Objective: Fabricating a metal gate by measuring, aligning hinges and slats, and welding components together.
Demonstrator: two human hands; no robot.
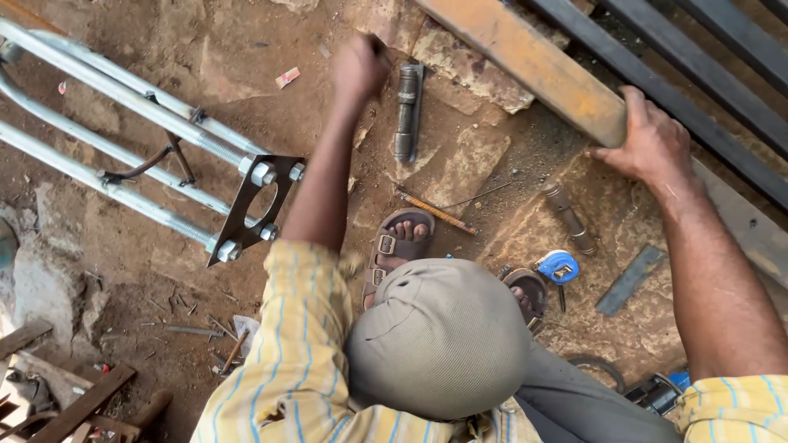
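Note:
My right hand rests over the cut end of a long rusty rectangular steel tube, fingers curled onto it. The tube runs diagonally up to the left across the stone ground. My left hand is a blurred closed fist above the ground. A small dark tip shows at its top; I cannot tell what it is. Just right of the fist lies a grey metal barrel hinge. My knee in grey trousers and two sandalled feet fill the lower middle.
Galvanized pipes joined by a black plate with bolts lie at the left. Dark steel bars run along the upper right. A second hinge barrel, blue tape measure, flat metal strip, thin rod and scrap pieces lie about.

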